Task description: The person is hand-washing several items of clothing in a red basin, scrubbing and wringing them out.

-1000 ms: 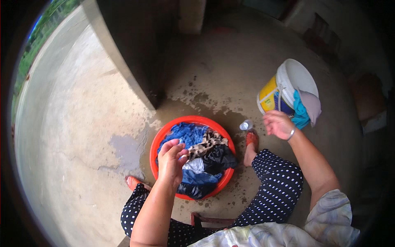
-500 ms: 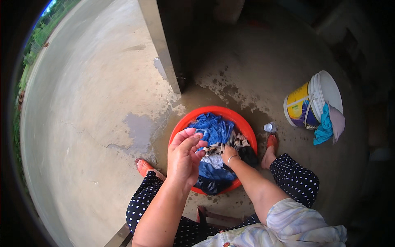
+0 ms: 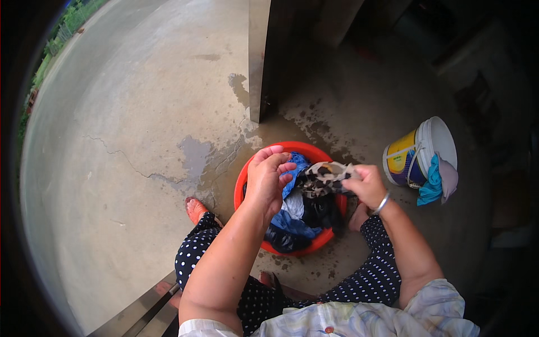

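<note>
Thing in hand: a patterned cream-and-dark cloth garment (image 3: 325,175), wet-looking and crumpled, lifted just above the far right rim of the round red plastic wash basin (image 3: 247,182).
Right hand: the right hand (image 3: 368,185) is clamped on the right end of the patterned garment, fingers curled round a bunched fold; a thin silver bangle (image 3: 382,203) sits at the wrist.
Left hand: the left hand (image 3: 268,180) hovers over the left rim of the basin with fingers half curled and apart; whether the fingertips touch the cloth I cannot tell.
Basin contents: a blue cloth (image 3: 292,174) lies against the far left wall, a white piece (image 3: 293,206) in the middle, dark fabric (image 3: 320,213) towards the near right wall.
Handling, as I judge it: the garment is soft and limp, probably heavier than it looks from soaked water, slippery if soapy, not fragile; it will sag and drip from any single hold.
Where to take hold: best gripped in a gathered bunch at each end, one hand per end, rather than by a thin edge.
Around: a yellow-and-white plastic bucket (image 3: 418,154) with a teal cloth (image 3: 431,185) draped on its rim stands well apart to the right on the wet concrete floor (image 3: 140,140).
</note>
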`<act>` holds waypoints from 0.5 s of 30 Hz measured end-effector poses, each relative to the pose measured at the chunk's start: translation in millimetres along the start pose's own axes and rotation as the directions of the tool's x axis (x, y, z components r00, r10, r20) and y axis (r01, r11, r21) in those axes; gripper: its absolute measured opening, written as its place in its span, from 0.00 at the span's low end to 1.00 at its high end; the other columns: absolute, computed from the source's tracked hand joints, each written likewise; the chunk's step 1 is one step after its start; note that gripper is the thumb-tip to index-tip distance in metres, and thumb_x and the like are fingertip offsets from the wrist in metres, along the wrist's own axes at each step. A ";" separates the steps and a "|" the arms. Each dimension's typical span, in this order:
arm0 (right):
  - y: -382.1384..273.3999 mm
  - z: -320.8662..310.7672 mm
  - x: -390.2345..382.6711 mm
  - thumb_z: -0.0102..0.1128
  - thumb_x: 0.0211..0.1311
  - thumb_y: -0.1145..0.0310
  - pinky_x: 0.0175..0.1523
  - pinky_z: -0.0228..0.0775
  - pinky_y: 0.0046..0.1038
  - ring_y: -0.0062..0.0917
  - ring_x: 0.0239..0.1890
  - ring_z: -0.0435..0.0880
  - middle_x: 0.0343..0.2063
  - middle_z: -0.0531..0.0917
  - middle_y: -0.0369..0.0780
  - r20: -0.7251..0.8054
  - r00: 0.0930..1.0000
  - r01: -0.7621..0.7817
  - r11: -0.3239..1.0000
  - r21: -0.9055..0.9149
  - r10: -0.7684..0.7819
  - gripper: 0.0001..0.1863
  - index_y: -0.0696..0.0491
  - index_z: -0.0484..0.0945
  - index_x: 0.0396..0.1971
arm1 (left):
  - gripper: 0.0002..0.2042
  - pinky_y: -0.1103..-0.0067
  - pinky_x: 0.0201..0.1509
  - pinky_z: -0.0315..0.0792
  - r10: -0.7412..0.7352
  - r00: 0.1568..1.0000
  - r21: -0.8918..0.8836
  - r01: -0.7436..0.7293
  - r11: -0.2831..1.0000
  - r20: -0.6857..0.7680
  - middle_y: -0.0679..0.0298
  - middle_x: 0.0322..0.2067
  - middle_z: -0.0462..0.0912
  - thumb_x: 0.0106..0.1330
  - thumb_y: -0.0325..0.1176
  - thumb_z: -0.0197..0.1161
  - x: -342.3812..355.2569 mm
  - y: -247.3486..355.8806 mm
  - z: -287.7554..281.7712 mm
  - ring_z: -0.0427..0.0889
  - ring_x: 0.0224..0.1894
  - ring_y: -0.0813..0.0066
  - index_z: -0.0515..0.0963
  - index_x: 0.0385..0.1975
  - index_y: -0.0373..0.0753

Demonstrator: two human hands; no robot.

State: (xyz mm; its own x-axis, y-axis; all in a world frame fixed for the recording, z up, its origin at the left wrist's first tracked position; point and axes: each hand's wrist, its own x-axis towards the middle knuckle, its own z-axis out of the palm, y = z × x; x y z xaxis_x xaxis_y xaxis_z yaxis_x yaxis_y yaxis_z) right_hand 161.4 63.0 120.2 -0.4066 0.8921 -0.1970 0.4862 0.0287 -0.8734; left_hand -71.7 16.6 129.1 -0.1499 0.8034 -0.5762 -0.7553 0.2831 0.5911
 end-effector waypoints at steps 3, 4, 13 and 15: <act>-56.3 -17.2 -11.7 0.57 0.46 0.76 0.30 0.64 0.15 0.10 0.25 0.71 0.22 0.77 0.30 -0.054 0.997 0.066 0.959 0.274 -0.053 0.07 0.61 0.78 0.28 | 0.09 0.83 0.27 0.69 0.006 1.000 0.004 -0.006 1.000 0.007 0.65 0.30 0.75 0.57 0.25 0.54 1.1 1.2 -2.7 0.77 0.27 0.77 0.67 0.38 0.40; -66.2 -28.1 -15.6 0.57 0.45 0.75 0.32 0.65 0.15 0.11 0.26 0.72 0.24 0.78 0.31 -0.066 0.996 0.076 0.959 0.273 -0.060 0.10 0.61 0.78 0.30 | 0.09 0.83 0.27 0.69 0.005 1.000 0.021 -0.005 1.000 0.004 0.65 0.29 0.75 0.57 0.25 0.54 1.5 0.7 -2.4 0.76 0.27 0.77 0.68 0.38 0.40; -106.1 -51.6 -26.1 0.59 0.42 0.66 0.48 0.62 0.21 0.20 0.40 0.71 0.43 0.74 0.41 -0.060 0.890 0.454 0.866 0.209 -0.453 0.14 0.61 0.77 0.27 | 0.12 0.75 0.39 0.67 -0.125 0.991 0.414 0.097 0.905 0.042 0.69 0.36 0.70 0.57 0.38 0.54 11.4 -49.8 -3.3 0.66 0.36 0.76 0.70 0.39 0.43; -64.7 -31.5 -10.9 0.56 0.46 0.73 0.52 0.61 0.25 0.23 0.45 0.72 0.44 0.74 0.43 -0.049 0.922 0.380 0.876 0.297 -0.383 0.11 0.62 0.77 0.30 | 0.19 0.70 0.43 0.66 -0.236 0.970 0.420 0.189 0.887 0.062 0.65 0.41 0.68 0.58 0.45 0.53 14.9 -67.7 -9.0 0.66 0.41 0.70 0.68 0.46 0.42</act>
State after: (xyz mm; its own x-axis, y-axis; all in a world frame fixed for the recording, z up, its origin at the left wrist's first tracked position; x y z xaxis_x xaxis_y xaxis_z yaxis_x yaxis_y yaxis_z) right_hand 158.7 65.6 192.8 -0.5234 0.8340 0.1746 0.0423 0.2301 -0.9723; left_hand -28.6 4.7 75.4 0.0728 0.7449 -0.6631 -0.4304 0.6233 0.6529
